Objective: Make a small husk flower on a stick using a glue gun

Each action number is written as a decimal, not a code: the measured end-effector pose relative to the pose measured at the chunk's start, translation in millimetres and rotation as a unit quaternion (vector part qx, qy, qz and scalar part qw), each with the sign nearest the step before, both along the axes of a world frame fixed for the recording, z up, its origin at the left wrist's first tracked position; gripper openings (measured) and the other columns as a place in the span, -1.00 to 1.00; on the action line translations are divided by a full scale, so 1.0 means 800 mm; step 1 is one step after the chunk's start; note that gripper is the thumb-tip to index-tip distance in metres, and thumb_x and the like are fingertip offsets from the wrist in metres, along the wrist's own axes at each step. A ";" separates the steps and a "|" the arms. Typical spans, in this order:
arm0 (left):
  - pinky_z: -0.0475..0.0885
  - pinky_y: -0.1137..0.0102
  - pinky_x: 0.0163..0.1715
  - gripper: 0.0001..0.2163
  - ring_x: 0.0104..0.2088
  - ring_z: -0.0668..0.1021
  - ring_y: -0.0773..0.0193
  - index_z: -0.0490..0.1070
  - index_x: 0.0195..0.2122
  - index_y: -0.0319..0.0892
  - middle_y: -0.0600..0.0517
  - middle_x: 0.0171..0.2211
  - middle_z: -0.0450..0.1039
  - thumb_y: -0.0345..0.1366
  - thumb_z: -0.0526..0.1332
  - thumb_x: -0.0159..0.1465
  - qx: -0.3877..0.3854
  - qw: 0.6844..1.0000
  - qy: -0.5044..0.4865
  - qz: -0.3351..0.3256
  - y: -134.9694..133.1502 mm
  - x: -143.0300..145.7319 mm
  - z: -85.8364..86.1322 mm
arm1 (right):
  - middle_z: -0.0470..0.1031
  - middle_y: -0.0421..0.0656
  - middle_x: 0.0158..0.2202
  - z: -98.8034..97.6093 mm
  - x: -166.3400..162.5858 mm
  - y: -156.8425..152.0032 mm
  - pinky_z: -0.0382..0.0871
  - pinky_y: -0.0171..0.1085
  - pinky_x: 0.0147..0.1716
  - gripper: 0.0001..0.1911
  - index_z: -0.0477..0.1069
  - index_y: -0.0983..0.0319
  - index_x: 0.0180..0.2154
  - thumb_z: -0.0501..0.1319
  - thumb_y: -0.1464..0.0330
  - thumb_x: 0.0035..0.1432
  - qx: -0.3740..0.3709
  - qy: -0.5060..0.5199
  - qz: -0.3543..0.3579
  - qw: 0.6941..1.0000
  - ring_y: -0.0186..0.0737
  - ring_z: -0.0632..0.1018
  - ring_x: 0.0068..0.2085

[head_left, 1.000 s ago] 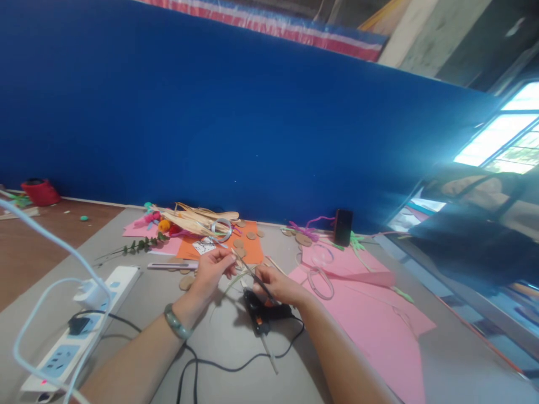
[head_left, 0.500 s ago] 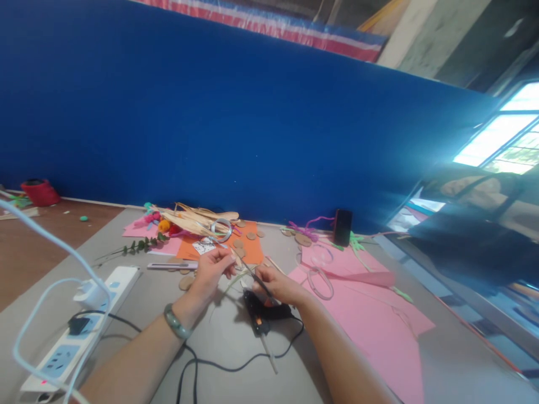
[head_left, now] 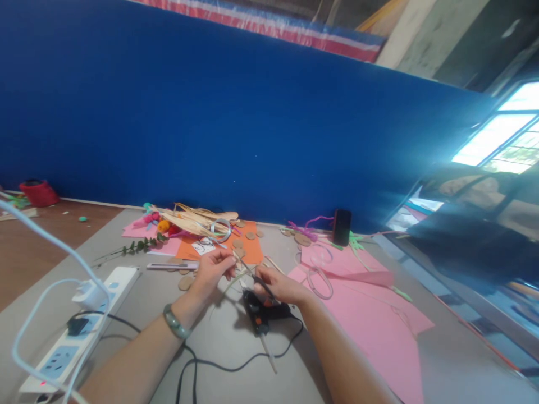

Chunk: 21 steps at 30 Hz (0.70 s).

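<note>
My left hand (head_left: 214, 268) is closed in a pinch, holding a thin pale strip near its fingertips. A curved pale green strip (head_left: 229, 287) hangs just below the fingers. My right hand (head_left: 275, 282) is wrapped round a slim dark pointed tool (head_left: 261, 283). Its tip reaches up and left towards the left fingertips; whether it is scissors or tweezers I cannot make out. Below the right hand a black glue gun (head_left: 254, 314) lies on the table, with a pale glue stick (head_left: 268, 353) sticking out of its back end.
A white power strip (head_left: 90, 325) with cables is at left. Ahead lie a box cutter (head_left: 170, 266), orange paper (head_left: 252, 253), wooden discs (head_left: 185, 282) and dried strips (head_left: 189, 220). Pink sheets (head_left: 370, 331), a tape ring (head_left: 320, 283) and a phone (head_left: 341, 227) are at right.
The dark tool in my right hand has tilted slightly and its tip has shifted a little. My left hand stays almost where it was.
</note>
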<state>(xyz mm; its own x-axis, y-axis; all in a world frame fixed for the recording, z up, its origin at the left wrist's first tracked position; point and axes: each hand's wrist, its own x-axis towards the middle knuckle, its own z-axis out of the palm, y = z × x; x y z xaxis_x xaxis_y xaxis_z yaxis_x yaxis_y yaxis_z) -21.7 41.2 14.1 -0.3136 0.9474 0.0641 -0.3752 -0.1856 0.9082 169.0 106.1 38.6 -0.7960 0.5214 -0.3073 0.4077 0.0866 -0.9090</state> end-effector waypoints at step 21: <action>0.26 0.53 -0.71 -0.74 -0.71 0.43 0.40 0.43 -0.49 -0.25 0.06 -0.69 0.45 -0.20 0.42 -0.07 0.003 0.998 -0.018 0.057 0.003 -0.003 0.002 | 0.22 -0.29 -0.43 0.003 -0.003 -0.006 0.26 -0.41 -0.62 -0.46 0.12 0.18 -0.42 0.29 -0.08 -0.08 0.029 -0.018 -0.027 0.999 -0.38 0.28 -0.46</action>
<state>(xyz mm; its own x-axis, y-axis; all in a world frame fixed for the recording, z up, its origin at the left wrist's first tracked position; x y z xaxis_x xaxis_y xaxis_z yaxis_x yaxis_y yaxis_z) -24.1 43.4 15.8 -0.4213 0.9051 0.0575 -0.3828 -0.2349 0.8934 166.3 101.3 40.9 -0.7553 0.5814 -0.3026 0.4452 0.1162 -0.8879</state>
